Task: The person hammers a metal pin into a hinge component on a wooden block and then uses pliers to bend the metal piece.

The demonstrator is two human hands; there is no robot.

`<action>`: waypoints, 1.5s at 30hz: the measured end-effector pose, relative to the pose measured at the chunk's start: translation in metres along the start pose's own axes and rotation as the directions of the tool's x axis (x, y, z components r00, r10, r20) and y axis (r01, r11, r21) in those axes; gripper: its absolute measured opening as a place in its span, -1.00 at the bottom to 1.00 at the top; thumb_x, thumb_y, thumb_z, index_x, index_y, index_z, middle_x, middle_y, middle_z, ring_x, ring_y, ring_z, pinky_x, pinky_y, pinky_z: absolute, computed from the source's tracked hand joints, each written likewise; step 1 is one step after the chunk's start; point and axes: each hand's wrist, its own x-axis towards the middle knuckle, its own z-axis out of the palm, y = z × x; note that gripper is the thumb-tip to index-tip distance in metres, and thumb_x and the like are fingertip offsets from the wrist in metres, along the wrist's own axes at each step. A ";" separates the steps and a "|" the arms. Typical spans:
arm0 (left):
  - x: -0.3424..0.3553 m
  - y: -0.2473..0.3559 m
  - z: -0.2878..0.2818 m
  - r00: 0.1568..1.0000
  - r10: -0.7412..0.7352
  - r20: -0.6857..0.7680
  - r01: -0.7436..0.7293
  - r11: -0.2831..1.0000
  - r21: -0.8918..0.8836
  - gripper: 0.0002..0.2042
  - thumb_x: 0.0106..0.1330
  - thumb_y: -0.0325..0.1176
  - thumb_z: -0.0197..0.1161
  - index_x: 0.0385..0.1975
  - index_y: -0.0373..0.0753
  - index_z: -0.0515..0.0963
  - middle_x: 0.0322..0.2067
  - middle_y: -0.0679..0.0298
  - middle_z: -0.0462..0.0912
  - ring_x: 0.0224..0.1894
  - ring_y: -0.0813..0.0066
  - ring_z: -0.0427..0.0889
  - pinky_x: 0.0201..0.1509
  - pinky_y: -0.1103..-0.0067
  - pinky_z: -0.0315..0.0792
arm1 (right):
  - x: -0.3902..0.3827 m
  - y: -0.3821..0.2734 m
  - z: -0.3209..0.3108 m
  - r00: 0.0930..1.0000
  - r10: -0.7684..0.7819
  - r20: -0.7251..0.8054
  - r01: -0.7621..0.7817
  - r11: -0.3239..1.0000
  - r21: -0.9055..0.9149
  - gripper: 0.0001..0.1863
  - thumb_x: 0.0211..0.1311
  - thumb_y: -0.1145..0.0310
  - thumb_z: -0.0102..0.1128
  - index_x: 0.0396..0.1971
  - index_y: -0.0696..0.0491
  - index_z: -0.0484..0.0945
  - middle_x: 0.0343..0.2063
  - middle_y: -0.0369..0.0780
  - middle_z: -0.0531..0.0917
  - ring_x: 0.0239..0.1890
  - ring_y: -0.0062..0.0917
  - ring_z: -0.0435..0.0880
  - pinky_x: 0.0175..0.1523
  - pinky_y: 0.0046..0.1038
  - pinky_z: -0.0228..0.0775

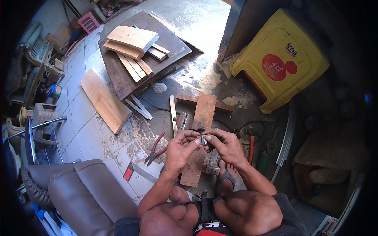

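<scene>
My left hand [180, 151] and my right hand [226, 147] meet in front of me, fingertips almost touching. Between them they pinch a small silvery metal part [203, 139]; its exact kind is too small to make out. Below the hands a reddish-brown wooden board [192, 173] runs away from me between my feet. Just beyond my left fingers sits a worn metal tool like a vise or clamp [185, 121], partly hidden by the hand. Left of my left forearm lie red-handled pliers [155, 151], jaws toward me.
A square with a red handle [128, 172] lies on the tiles. Cut boards [132, 37] are stacked on a low dark table [173, 49], and a plank [104, 100] leans beside it. A yellow plastic stool [283, 59] stands far right, a brown cushioned seat [90, 192] near left.
</scene>
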 end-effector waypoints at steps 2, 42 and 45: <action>-0.001 0.003 -0.001 1.000 -0.021 -0.001 0.021 0.992 0.123 -0.79 0.44 -0.48 0.31 0.00 -0.40 0.58 -0.24 0.21 0.73 -0.21 0.53 0.73 -0.08 0.58 0.61 | 0.000 0.003 0.001 1.000 -0.007 -0.006 0.007 1.000 -0.008 -0.73 0.52 0.35 0.20 0.00 0.24 0.70 -0.40 -0.27 0.74 -0.35 -0.71 0.66 -0.23 -0.56 0.55; -0.003 0.009 -0.005 0.994 0.108 -0.027 -0.098 0.964 0.245 -0.85 0.47 -0.47 0.29 -0.11 -0.42 0.61 -0.27 0.25 0.73 -0.29 0.60 0.70 -0.15 0.64 0.60 | 0.004 0.009 -0.004 0.997 0.054 0.059 -0.064 0.980 0.188 -0.73 0.50 0.39 0.22 0.04 0.23 0.64 -0.25 -0.23 0.73 -0.24 -0.61 0.69 -0.08 -0.50 0.57; -0.003 0.002 -0.007 0.988 0.140 -0.066 -0.107 0.926 0.362 -0.85 0.44 -0.44 0.31 -0.14 -0.40 0.64 -0.34 0.24 0.75 -0.33 0.60 0.71 -0.20 0.62 0.59 | 0.002 0.003 -0.001 0.997 0.057 0.057 -0.061 0.996 0.071 -0.72 0.47 0.37 0.25 0.04 0.21 0.66 -0.26 -0.23 0.74 -0.24 -0.62 0.70 -0.08 -0.50 0.58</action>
